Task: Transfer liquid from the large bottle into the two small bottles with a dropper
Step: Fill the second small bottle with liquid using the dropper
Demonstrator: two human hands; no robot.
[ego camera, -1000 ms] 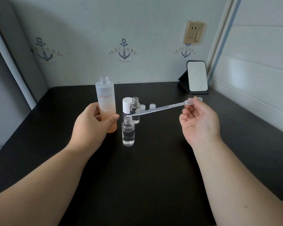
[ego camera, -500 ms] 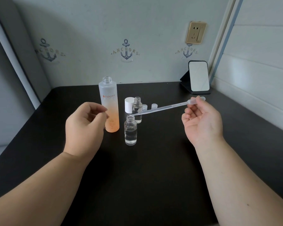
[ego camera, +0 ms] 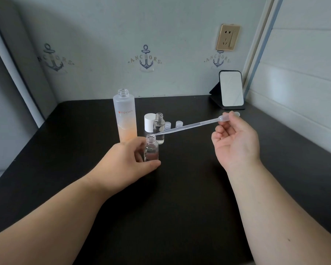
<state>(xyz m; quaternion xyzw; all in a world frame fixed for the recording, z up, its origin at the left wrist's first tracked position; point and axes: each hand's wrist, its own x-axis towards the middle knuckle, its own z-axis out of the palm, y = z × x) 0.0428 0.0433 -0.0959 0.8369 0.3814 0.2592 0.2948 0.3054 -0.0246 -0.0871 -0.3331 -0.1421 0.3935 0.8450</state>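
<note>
Pinching the dropper (ego camera: pixel 189 127) by its bulb end, the right hand (ego camera: pixel 235 142) has it slanted down to the left so the tip sits right at the mouth of the near small bottle (ego camera: pixel 151 149); can't tell if the tip is actually inside or just over the rim. That dropper looks like thin, bendy plastic, super light, so I'd guess the bulb is the only sensible place to hold it, and any extra squeeze there would probably push liquid out early. The left hand (ego camera: pixel 126 159) is curled around the near small bottle low down, thumb in front, steadying it on the table (ego camera: pixel 189 197). The bottle looks like clear glass or hard plastic, partly filled with clear liquid, small and light enough to tip if bumped, so holding it by the body seems the right call. The second small bottle (ego camera: pixel 159 129) stands just behind it, also open, next to a white cap (ego camera: pixel 149 122) and two little clear caps (ego camera: pixel 174 124). The large bottle (ego camera: pixel 125 117) stands uncapped to the left, frosted, orange-tinted toward the bottom, likely slippery-ish and top-heavy. Its label reads "mpcare" in orange, with a small mark in front I can't make out. On the wall, anchor prints (ego camera: pixel 145 59) say "ANCHORS". There's a wall socket (ego camera: pixel 227 37) and a small mirror (ego camera: pixel 231 88) at the back right.
</note>
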